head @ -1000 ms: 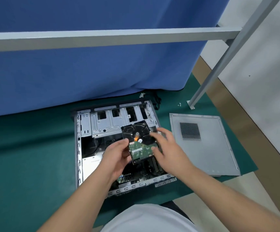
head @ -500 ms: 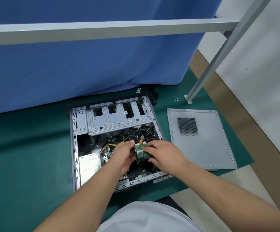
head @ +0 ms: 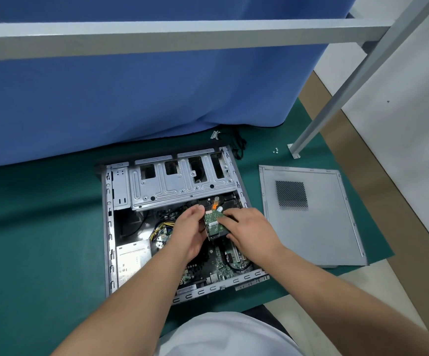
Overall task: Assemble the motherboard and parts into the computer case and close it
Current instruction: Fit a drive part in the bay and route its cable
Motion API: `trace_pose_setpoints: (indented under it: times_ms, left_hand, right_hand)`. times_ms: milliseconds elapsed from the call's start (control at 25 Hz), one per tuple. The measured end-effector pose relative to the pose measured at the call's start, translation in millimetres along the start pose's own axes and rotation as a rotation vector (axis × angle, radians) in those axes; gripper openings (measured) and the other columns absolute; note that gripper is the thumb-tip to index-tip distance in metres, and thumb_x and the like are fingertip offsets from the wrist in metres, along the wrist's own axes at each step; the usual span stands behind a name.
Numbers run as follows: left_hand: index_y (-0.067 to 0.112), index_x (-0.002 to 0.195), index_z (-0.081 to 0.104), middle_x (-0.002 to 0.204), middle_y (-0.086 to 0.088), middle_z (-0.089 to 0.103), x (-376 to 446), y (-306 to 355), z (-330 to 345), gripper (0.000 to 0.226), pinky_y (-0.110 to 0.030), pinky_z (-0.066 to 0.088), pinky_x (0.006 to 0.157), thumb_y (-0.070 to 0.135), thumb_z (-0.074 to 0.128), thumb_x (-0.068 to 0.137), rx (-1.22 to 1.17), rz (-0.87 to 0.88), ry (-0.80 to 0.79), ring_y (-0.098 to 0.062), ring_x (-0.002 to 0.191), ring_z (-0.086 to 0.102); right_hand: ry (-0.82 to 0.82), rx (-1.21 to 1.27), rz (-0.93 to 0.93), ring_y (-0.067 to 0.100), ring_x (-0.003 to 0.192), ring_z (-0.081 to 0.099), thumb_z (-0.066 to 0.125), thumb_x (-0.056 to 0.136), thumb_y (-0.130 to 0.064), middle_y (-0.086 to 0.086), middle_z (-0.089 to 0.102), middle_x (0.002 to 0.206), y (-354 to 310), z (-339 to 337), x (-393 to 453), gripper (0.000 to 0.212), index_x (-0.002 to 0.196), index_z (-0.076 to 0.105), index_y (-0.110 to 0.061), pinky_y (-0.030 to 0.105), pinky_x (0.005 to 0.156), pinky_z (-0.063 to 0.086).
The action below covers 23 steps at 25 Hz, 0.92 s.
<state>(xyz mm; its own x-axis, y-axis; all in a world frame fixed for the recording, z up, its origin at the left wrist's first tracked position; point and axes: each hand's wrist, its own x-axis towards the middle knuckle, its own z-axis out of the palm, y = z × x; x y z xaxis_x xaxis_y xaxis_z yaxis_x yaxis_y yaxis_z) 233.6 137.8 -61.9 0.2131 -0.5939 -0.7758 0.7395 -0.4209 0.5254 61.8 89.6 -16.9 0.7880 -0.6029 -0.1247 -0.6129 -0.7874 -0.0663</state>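
Inside the open computer case [head: 109,227], hard drive [head: 214,223] between both hands, left fingers [head: 198,210] and right fingers [head: 227,218] clamped on its edges

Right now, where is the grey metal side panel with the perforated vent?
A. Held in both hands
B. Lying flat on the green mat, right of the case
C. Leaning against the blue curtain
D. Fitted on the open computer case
B: the grey metal side panel lies flat on the green mat, right of the open computer case.
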Motion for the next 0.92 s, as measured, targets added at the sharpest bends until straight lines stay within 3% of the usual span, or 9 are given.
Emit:
trace_pose_setpoints:
  times_ms: [80, 160, 280, 400, 680, 920]
  left_hand:
    - [0.014, 0.103, 0.067, 0.09, 0.0, 0.077, 1.9, 5.4, 1.1, 0.008, -0.028, 0.056, 0.058, 0.019, 0.061, 0.103, -0.003, -0.009, -0.016, -0.016, 0.081, 0.068]
    - [0.012, 0.101, 0.065, 0.082, -0.001, 0.076, 3.6, 9.2, 1.3, 0.007, -0.027, 0.056, 0.057, 0.019, 0.062, 0.102, -0.007, -0.023, -0.041, -0.014, 0.071, 0.07]
    - [0.011, 0.106, 0.064, 0.09, -0.006, 0.073, 5.0, 9.4, 1.4, 0.011, -0.029, 0.05, 0.065, 0.02, 0.064, 0.101, -0.007, -0.048, -0.08, -0.016, 0.077, 0.066]
    - [0.007, 0.111, 0.064, 0.092, -0.006, 0.072, 6.2, 10.4, 1.6, 0.017, -0.027, 0.047, 0.065, 0.021, 0.061, 0.102, 0.001, -0.056, -0.078, -0.015, 0.076, 0.064]
    - [0.008, 0.117, 0.067, 0.103, -0.008, 0.079, 7.0, 7.8, -6.9, 0.019, -0.032, 0.061, 0.076, 0.017, 0.06, 0.102, -0.092, -0.048, -0.089, -0.02, 0.091, 0.076]
    - [0.006, 0.117, 0.068, 0.099, -0.009, 0.077, 11.9, 3.9, 1.1, 0.025, -0.029, 0.059, 0.075, 0.023, 0.064, 0.1, -0.143, -0.021, -0.079, -0.015, 0.08, 0.074]
  right_hand:
    - [0.022, -0.021, 0.001, 0.025, 0.114, 0.063, 0.077, 0.086, -0.019, 0.002, 0.065, 0.132, 1.9, 1.8, 5.2, 0.047, 0.132, 0.066, -0.021, 0.04, 0.104, 0.046]
    - [0.03, -0.016, -0.009, 0.025, 0.112, 0.064, 0.079, 0.083, -0.018, 0.002, 0.066, 0.13, 6.4, 4.1, 10.4, 0.047, 0.129, 0.067, -0.02, 0.04, 0.103, 0.047]
    - [0.058, -0.013, -0.035, 0.024, 0.108, 0.066, 0.082, 0.078, -0.013, 0.001, 0.068, 0.126, 13.7, 10.1, 11.3, 0.046, 0.123, 0.071, -0.018, 0.039, 0.101, 0.049]
    - [0.093, -0.018, -0.054, 0.025, 0.106, 0.065, 0.082, 0.079, -0.011, 0.003, 0.067, 0.126, 16.6, 16.2, 10.0, 0.043, 0.121, 0.072, -0.017, 0.039, 0.1, 0.049]
    - [0.137, -0.001, -0.089, 0.021, 0.114, 0.059, 0.071, 0.092, -0.027, 0.0, 0.063, 0.128, 11.3, 19.9, 4.0, 0.032, 0.123, 0.068, -0.023, 0.042, 0.104, 0.039]
    - [0.136, 0.012, -0.024, 0.022, 0.118, 0.058, 0.071, 0.091, -0.026, -0.002, 0.062, 0.13, 13.3, 17.1, 12.0, 0.033, 0.124, 0.068, -0.023, 0.043, 0.105, 0.037]
